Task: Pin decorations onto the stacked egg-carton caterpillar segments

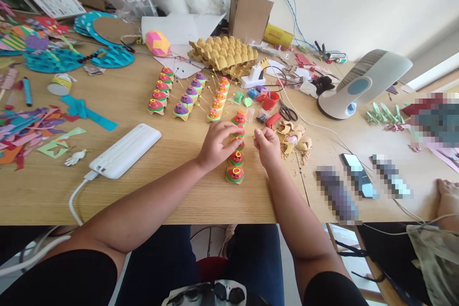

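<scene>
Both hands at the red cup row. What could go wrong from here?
1. The left hand grips the row of red cups mid-line; a sideways push might knock cups out of line.
2. The right hand is pinched shut close beside the left hand. What it pinches is too small to tell; if sharp, it might prick.
3. The orange-topped row just beyond bristles with pins; a knuckle could catch one.

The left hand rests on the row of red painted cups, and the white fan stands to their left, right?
No. The head view shows the white fan to their right, not their left. The left hand does rest on the row of red painted cups.
</scene>
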The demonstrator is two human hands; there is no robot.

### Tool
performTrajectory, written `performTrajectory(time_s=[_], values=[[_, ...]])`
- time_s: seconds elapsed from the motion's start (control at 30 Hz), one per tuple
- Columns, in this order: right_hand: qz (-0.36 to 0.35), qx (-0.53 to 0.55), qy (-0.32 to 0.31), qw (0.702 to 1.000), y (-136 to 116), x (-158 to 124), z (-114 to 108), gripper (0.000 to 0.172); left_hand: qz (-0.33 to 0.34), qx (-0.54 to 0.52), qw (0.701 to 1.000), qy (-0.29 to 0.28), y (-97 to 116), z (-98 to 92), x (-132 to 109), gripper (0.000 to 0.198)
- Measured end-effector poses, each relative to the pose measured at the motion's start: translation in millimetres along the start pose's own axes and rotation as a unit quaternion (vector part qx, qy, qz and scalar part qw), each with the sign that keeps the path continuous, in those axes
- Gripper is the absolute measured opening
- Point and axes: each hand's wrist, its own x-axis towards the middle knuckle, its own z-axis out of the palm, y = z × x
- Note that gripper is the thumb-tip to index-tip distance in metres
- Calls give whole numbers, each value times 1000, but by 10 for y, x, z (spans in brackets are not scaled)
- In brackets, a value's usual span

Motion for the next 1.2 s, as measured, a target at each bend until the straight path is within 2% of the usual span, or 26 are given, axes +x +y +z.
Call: performTrajectory(time_s=[0.1, 0.23, 0.4, 0.5, 0.63, 0.83, 1.03, 1.2], values=[[-10, -44, -18, 999, -26, -43, 16, 56, 21, 23, 999, -14, 8, 0, 4, 29], [-63, -114, -78, 988, -86, -110, 51, 52, 46, 40, 998, -4, 38, 1, 7, 35], [-91, -122, -150, 977, -126, -148, 73, 46, 73, 54, 996, 17, 74, 5, -1, 20], [-78, -101, -154, 980, -130, -142, 63, 45, 74, 56, 995, 20, 67, 2, -4, 11], [-25, -60, -183, 981, -122, -130, 55, 45, 75, 50, 995, 32, 40, -9, -2, 10], [53, -26, -181, 982, -140, -150, 37, 44, 80, 46, 995, 30, 47, -7, 0, 8], [62, -9, -159, 985, -124, -133, 17, 42, 58, 39, 998, -11, 55, 1, 11, 24], [69, -7, -160, 985, -127, -129, 26, 40, 52, 48, 997, 1, 28, -10, 6, 12]])
